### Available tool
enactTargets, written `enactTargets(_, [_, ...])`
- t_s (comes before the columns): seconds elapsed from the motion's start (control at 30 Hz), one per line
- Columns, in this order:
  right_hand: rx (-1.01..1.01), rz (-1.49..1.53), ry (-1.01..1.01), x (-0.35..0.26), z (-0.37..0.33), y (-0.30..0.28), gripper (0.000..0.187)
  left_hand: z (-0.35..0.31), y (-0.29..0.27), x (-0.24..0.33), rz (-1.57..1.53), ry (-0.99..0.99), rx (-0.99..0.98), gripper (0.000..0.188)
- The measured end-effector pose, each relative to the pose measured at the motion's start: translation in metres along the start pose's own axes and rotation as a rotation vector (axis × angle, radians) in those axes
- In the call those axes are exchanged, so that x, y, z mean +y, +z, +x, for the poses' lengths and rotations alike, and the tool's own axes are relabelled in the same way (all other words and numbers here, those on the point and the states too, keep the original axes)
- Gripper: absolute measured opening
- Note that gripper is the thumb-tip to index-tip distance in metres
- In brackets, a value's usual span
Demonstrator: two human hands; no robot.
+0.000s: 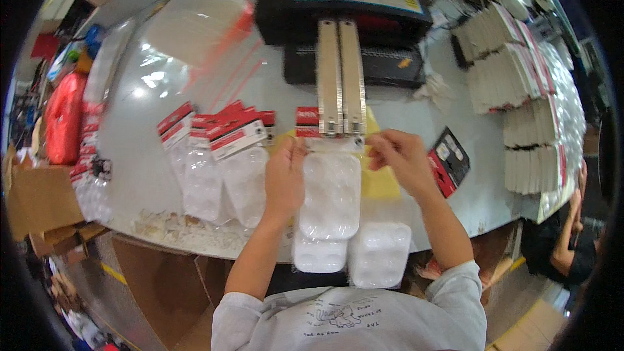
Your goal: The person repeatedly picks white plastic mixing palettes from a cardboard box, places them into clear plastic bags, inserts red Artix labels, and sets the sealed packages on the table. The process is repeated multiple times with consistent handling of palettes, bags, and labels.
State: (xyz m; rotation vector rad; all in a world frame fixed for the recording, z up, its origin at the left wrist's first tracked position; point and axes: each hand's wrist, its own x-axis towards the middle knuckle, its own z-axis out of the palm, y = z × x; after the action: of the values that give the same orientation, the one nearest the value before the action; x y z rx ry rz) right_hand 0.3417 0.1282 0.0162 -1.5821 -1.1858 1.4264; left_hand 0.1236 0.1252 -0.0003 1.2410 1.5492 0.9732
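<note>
A: State the item at the bars.

B: A white, glossy six-well tray [330, 198] of moulded plastic: rectangular, corners rounded, wells domed in two columns of three. It lies on the bench [153, 185] directly in front of the person. A clear film bag [335, 145] encloses it, its upper end meeting the tips of two long, flat, silver metal bars [329, 78]. A red-and-white header [307, 122] shows at their left side.

A: Condition of each grip?

B: Left grip [286, 170]: grasping the bag's upper left edge. Right grip [398, 156]: fingers curled at the upper right corner. From where I stand, I cannot tell whether they pinch the film.

A: Adjacent material?

B: Beneath the bars, a smooth, flat yellow sheet [382, 185]. Nearer the person, two loose white six-well trays [379, 257], one partly covered by the bagged item. To the left, a fan of bagged white trays [203, 185], film wrinkled and reflective, headers overlapping. To the right, a flat black-and-red printed card [450, 161]; beyond it, tight-edged stacks of pale cards [530, 127].

A: And the bars' mounting?

B: They project from a boxy black machine [279, 10] with a red lit display.
</note>
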Motion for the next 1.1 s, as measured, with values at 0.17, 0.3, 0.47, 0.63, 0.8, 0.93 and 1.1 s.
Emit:
enactTargets(0.17, [0.512, -0.594, -0.032, 0.011, -0.043, -0.068, 0.054, -0.003, -0.078, 0.020, 0.543, -0.153, 0.328, 0.032])
enactTargets(0.3, [0.434, -1.044, -0.141, 0.068, -0.057, -0.082, 0.089, -0.013, -0.061, 0.002, 1.064, 0.303, 0.238, 0.062])
enactTargets(0.47, [0.451, -1.102, -0.168, 0.091, -0.063, -0.077, 0.097, -0.026, -0.071, -0.031, 1.258, 0.288, -0.017, 0.083])
enactTargets(0.63, [0.434, -1.092, -0.085, 0.084, -0.063, -0.078, 0.094, -0.023, -0.167, -0.062, 1.364, 0.276, 0.049, 0.081])
enactTargets(0.8, [0.449, -1.088, -0.159, 0.095, -0.060, -0.080, 0.091, -0.008, -0.261, -0.093, 1.435, 0.197, 0.196, 0.073])
enactTargets(0.93, [0.435, -1.083, -0.165, 0.100, -0.060, -0.085, 0.095, 0.010, -0.348, -0.122, 1.512, 0.088, 0.278, 0.070])
enactTargets(1.1, [0.377, -1.129, -0.141, 0.095, -0.064, -0.088, 0.106, 0.019, -0.394, -0.127, 1.696, -0.106, 0.334, 0.070])
